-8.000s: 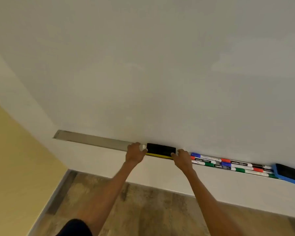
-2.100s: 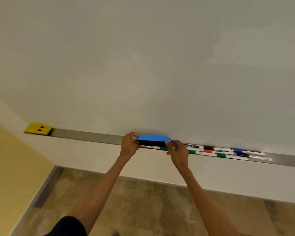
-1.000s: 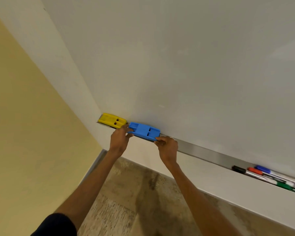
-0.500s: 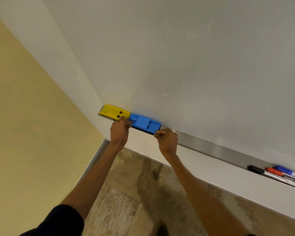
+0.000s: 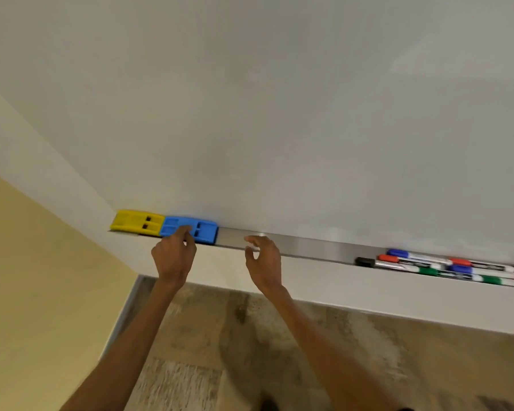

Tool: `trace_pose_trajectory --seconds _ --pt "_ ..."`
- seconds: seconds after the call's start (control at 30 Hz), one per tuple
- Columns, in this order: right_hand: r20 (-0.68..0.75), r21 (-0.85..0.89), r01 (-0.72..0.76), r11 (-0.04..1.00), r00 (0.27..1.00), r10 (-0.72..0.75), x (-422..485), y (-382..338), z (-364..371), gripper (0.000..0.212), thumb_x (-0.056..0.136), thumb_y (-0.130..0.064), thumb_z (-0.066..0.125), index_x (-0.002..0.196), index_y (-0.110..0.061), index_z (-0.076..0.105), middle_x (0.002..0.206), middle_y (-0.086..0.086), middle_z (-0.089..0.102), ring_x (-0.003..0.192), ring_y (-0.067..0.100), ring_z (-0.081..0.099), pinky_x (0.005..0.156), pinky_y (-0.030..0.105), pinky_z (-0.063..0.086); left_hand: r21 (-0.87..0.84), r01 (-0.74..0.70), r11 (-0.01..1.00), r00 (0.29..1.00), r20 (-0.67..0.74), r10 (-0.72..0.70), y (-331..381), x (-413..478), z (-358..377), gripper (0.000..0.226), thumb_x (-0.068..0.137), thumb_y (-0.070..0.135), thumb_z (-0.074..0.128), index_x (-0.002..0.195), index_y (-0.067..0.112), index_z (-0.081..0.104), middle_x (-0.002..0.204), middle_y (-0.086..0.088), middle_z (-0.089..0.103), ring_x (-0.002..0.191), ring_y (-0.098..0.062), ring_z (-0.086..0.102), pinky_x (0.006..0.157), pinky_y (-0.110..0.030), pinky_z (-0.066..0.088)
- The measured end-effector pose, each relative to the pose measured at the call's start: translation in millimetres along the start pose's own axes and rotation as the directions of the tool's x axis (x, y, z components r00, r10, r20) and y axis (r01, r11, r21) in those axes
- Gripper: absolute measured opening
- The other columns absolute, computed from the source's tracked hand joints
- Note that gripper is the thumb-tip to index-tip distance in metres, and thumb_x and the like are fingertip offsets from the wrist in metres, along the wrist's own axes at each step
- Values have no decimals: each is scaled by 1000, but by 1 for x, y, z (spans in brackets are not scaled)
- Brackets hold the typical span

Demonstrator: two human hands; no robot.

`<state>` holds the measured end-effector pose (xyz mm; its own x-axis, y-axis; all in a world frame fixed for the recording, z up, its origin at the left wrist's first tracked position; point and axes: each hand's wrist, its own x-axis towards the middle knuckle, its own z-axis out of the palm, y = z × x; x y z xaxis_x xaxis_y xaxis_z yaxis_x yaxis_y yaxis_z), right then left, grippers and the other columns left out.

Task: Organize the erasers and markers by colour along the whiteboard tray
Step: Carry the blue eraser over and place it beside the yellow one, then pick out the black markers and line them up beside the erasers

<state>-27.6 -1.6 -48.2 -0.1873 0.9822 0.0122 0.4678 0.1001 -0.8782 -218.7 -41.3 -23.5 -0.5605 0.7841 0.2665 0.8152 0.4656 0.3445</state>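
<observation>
Now the yellow eraser (image 5: 137,225) sits at the tray's (image 5: 309,247) left end, the blue eraser (image 5: 202,229) touching its right side. The left hand (image 5: 174,256) rests curled fingertips on the blue eraser. The right hand (image 5: 263,261) hovers loosely spread, holding nothing, before bare tray. The markers (image 5: 445,266) lie clustered well to the right.

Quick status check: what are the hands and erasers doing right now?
Left hand fingertips on blue eraser; right hand open, empty. Blue eraser butted against yellow eraser at tray's left end. Markers unsorted, right. Nothing in the way.
</observation>
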Motion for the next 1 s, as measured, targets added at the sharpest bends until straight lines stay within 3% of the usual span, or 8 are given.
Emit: trace_pose_trajectory --seconds 0.13,0.3,0.4,0.47,0.6,0.73,0.87,1.0 --pt "-105 -28 -20 999 994 17 -9 20 -71 20 88 -13 62 105 -21 70 108 -3 70 100 14 63 90 34 54 -46 -115 992 993 -1 115 73 -20 6 7 77 10 67 80 16 65 46 -10 59 43 -34 57 45 -25 31" --pt "-236 -75 -69 995 971 50 -23 56 -161 18 89 -10 62 103 -17 71 106 0 71 97 12 63 82 18 48 -244 -196 950 972 77 221 163 -61 17 9 77 14 64 83 18 68 55 -8 68 53 -31 64 51 -32 50" --pt "-281 -124 -110 986 957 72 -33 77 -215 17 87 -9 63 99 -16 72 103 2 72 87 14 65 80 30 56 -253 -279 926 941 123 317 213 -86 24 7 81 21 62 85 22 68 54 -3 69 55 -27 66 56 -29 47" --pt "-270 -208 -142 968 959 83 -38 92 -251 15 85 -9 64 96 -15 73 101 5 72 89 21 66 80 39 56 -253 -347 903 910 142 390 243 -102 28 8 83 23 62 89 22 67 56 -1 70 57 -25 67 56 -26 43" --pt "-196 -381 -185 906 974 117 -44 123 -318 14 88 -14 65 98 -14 74 106 9 71 99 27 64 86 39 53 -320 -378 868 855 239 461 291 -131 36 15 85 19 59 98 16 65 77 -5 74 73 -26 68 67 -32 51" --pt "-176 -417 -234 878 969 175 -50 150 -368 15 87 -14 66 99 -17 74 105 7 71 98 26 64 86 37 52 -398 -436 808 763 312 565 328 -157 51 15 87 14 62 101 11 67 96 -9 68 85 -28 64 77 -37 49" --pt "-139 -419 -254 872 967 215 -57 176 -403 17 88 -16 66 104 -19 71 117 7 66 107 28 60 94 43 48 -374 -451 810 747 339 572 361 -178 73 21 92 12 56 110 11 67 113 -10 66 102 -26 59 89 -37 42" --pt "-134 -420 -276 865 961 241 -65 200 -431 17 88 -16 66 104 -20 71 121 7 65 116 27 56 98 44 45 -277 -510 814 720 381 580 394 -190 93 23 95 14 51 114 13 64 119 -10 61 110 -27 53 90 -39 38"
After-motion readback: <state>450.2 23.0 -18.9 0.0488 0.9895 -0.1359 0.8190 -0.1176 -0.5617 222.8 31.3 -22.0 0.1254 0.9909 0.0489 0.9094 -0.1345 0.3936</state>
